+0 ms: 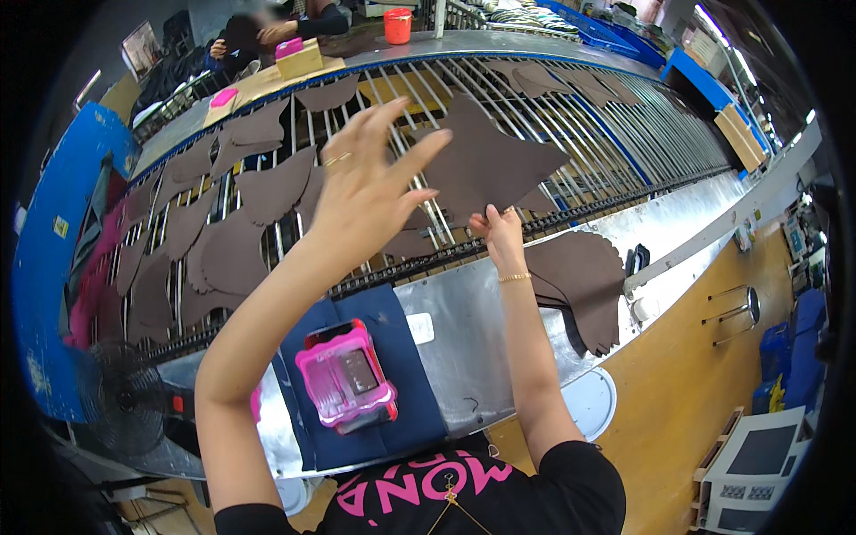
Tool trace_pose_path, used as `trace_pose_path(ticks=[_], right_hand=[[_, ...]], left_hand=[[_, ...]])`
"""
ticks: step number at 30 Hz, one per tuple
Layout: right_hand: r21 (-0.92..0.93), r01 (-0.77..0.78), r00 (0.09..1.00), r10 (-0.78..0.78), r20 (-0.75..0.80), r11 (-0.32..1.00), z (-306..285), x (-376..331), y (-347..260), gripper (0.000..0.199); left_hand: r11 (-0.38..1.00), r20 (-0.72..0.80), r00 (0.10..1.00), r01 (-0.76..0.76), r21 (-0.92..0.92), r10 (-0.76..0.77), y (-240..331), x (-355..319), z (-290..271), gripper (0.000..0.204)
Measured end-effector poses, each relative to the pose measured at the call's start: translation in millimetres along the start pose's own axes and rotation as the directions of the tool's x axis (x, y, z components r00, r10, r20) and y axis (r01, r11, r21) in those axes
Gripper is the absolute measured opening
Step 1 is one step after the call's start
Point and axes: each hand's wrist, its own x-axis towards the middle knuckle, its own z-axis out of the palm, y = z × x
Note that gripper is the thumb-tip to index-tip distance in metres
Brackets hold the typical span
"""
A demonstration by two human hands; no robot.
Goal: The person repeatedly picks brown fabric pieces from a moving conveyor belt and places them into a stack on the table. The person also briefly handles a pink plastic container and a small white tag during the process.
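My right hand (501, 230) pinches the lower edge of a dark brown cut leather piece (493, 160) and holds it up over the roller conveyor (571, 116). My left hand (367, 183) is raised beside it with fingers spread wide, touching or just in front of the piece's left edge; it grips nothing. A stack of similar brown scalloped pieces (584, 281) lies on the metal ledge (464, 330) to the right of my right forearm. Many more brown pieces (232, 241) lie spread across the rollers.
A pink and red holder with a dark insert (346, 376) rests on a dark blue cloth (406, 366) on the ledge. A black fan (120, 401) stands at lower left. Another person (267, 31) sits at the conveyor's far end near a red bucket (398, 25).
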Motion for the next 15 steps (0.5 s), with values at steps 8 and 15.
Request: trace_pose_path(ticks=[8,15], right_hand=[[0.367,0.073,0.918,0.082,-0.389,0.928,-1,130,32,0.012],[-0.04,-0.104,0.987,0.098,-0.126,0.994,9,58,-7,0.034]], left_hand=[[0.949,0.164,0.935,0.306,0.075,-0.314,-57,-79,-37,0.064],[0.888,0.198,0.867,0.455,0.06,-0.458,-63,-119,-49,0.066]])
